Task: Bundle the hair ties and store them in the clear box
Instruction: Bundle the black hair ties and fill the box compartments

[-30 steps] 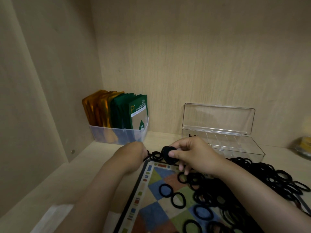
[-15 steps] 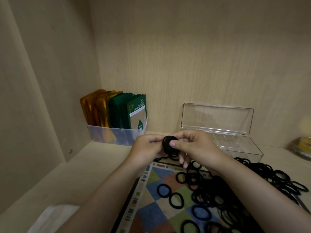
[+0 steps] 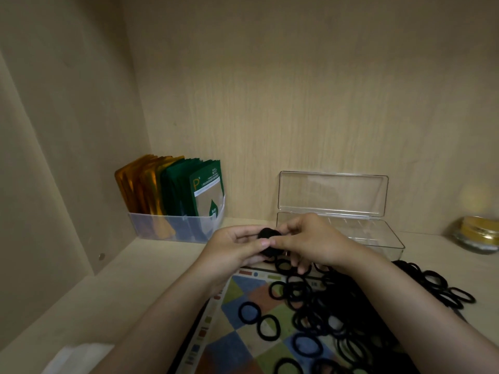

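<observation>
A pale wooden shelf [image 3: 121,287] is closed in by a wood-grain back wall [image 3: 297,103] and a side wall [image 3: 54,130] at 9 o'clock. At 8 o'clock a translucent bin [image 3: 172,228] stands in the back corner. It holds upright orange sachets [image 3: 140,184] on its 9 o'clock side and green sachets [image 3: 189,190] on its 3 o'clock side. A small metal pin [image 3: 101,256] sits low in the side wall, near the bin. At 6 o'clock lies a checkered mat [image 3: 229,349] with a dark border. A white sheet [image 3: 78,357] shows at 7 o'clock, and a blurred gold-lidded jar [image 3: 476,233] stands at 4 o'clock.

Blk hair ties [image 3: 318,306], multicolour checkered mat [image 3: 243,344]
</observation>
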The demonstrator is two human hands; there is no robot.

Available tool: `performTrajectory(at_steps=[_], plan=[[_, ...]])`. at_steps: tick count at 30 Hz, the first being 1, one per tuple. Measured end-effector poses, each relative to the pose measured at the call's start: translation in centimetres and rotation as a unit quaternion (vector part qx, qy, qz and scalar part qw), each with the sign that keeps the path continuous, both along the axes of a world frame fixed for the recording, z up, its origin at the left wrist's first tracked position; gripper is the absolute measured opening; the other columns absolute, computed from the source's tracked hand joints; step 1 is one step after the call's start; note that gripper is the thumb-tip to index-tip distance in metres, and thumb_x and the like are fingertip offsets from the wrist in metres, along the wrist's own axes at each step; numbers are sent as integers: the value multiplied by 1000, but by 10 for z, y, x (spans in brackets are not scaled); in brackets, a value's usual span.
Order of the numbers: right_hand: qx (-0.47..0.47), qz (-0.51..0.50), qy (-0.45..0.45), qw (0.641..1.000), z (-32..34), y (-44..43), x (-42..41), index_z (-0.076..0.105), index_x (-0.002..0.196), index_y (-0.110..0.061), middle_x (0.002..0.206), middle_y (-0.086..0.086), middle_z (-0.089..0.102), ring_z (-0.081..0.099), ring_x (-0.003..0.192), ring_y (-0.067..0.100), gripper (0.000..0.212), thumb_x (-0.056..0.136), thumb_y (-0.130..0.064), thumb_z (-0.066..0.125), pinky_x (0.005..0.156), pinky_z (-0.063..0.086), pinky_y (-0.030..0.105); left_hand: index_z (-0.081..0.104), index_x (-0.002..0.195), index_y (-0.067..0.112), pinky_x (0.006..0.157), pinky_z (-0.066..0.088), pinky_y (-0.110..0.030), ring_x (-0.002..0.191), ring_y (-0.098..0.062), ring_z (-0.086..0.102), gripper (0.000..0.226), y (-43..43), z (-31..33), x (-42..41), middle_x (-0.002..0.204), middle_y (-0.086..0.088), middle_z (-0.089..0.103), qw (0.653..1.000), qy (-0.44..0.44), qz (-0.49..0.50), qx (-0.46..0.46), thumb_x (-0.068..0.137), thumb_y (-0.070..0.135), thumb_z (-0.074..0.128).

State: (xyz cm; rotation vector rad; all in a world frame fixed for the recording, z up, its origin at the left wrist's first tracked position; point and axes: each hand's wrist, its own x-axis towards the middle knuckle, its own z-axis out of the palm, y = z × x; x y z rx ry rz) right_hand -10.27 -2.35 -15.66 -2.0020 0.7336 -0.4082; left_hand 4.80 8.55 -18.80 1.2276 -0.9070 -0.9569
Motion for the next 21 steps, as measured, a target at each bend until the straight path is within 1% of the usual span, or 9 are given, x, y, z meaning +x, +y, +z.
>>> performTrajectory(at_steps=[1,2,5,8,11,13,16,19,21], plan=[[18,10,4,1000,2,-1,-3,73,99,-11,82,25,70,63,61,29,22,89,-31,72,56,56,36,67,118,4,84,60,-32,101,-25,73,29,-1,1,-1,108,-16,75,1000,5,6,0,89,5,68],[36,19,8,999,5,-3,-6,73,99,-10,82,25,70,64,63,29,23,90,-31,72,58,56,36,65,117,4,80,61,-32,99,-26,73,29,-2,2,-3,106,-17,75,1000,16,10,0,89,4,69],[90,40,-8,995,16,-7,-15,70,101,-3,73,15,69,66,57,19,21,93,-22,69,54,57,29,63,115,-1,73,61,-29,93,-24,75,28,-8,12,-7,102,-18,75,999,37,20,-1,88,5,70],[124,46,-56,990,26,-13,-23,70,105,0,82,14,71,69,69,19,22,92,-17,69,56,59,28,68,108,1,69,61,-26,87,-20,75,21,-19,27,-12,95,-12,77,1000,17,23,-5,87,6,71],[133,13,-95,987,32,-21,-29,71,102,0,83,17,72,70,70,20,23,90,-20,70,58,60,26,72,103,5,67,60,-25,83,-17,76,17,-34,43,-21,94,-10,77,999,-19,25,-19,87,6,72],[143,-14,-123,982,35,-27,-32,73,97,-2,79,16,72,69,67,19,22,90,-23,71,59,61,27,74,105,5,66,60,-24,82,-16,76,19,-46,51,-28,95,-10,77,998,-42,27,-27,87,8,73],[152,-50,-158,974,36,-37,-38,72,99,1,75,15,72,68,60,17,24,90,-21,70,59,62,27,75,105,13,67,61,-26,80,-17,76,16,-62,58,-34,97,-10,77,998,-62,9,-31,89,13,71],[152,-96,-178,967,38,-48,-46,72,98,3,74,14,72,65,55,17,22,90,-17,70,54,60,27,72,114,20,67,61,-27,83,-17,75,21,-73,57,-35,100,-7,77,995,-86,-47,-15,95,16,65],[118,-134,-152,972,37,-55,-51,71,100,7,72,15,72,64,52,18,25,90,-16,71,51,58,28,70,120,21,71,60,-25,88,-12,74,25,-80,49,-34,105,-3,76,990,-130,-51,-12,98,18,60]])
